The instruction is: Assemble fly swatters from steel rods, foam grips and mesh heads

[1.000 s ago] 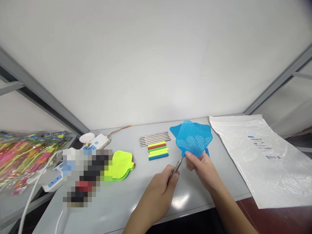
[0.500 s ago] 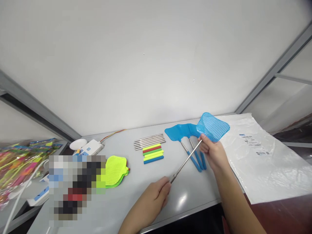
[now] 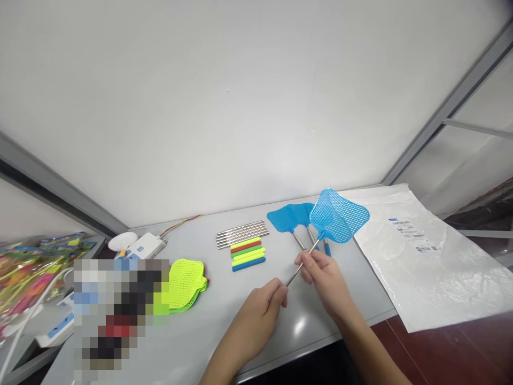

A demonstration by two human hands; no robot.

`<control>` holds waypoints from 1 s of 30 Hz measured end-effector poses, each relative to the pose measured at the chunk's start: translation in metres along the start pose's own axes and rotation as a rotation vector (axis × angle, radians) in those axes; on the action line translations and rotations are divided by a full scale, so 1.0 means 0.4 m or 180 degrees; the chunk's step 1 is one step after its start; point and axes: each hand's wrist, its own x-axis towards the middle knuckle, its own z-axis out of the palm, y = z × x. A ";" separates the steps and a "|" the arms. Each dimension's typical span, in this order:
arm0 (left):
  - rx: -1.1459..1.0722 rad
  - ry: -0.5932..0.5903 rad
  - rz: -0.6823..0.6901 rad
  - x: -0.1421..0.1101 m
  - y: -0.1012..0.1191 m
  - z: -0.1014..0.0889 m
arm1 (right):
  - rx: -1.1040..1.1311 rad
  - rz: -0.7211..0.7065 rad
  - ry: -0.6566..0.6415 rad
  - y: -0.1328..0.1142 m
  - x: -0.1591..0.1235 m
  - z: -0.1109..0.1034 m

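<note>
Rod's lower end (hidden) inside left hand [image 3: 267, 307].

From up on the person's head, one camera looks forward and down across the glossy grey tabletop [image 3: 192, 347] towards the plain white wall [image 3: 256, 107] behind it. It's close enough that the bare left hand [image 3: 260, 315] and bare right hand [image 3: 326, 283] show large, low in the view, yet wide enough to catch grey metal frame bars [image 3: 449, 112] on both sides.
</note>
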 end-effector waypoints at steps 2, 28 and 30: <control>0.0316 -0.0054 -0.0039 -0.001 0.011 -0.007 | -0.0021 -0.0043 0.0114 -0.017 0.003 -0.015; 0.0970 -0.0427 -0.0139 -0.036 0.068 -0.065 | 0.1350 -0.0918 0.1230 -0.168 0.062 -0.230; 0.0935 -0.0405 -0.0086 -0.035 0.068 -0.071 | 0.1470 -0.0996 0.1271 -0.183 0.068 -0.246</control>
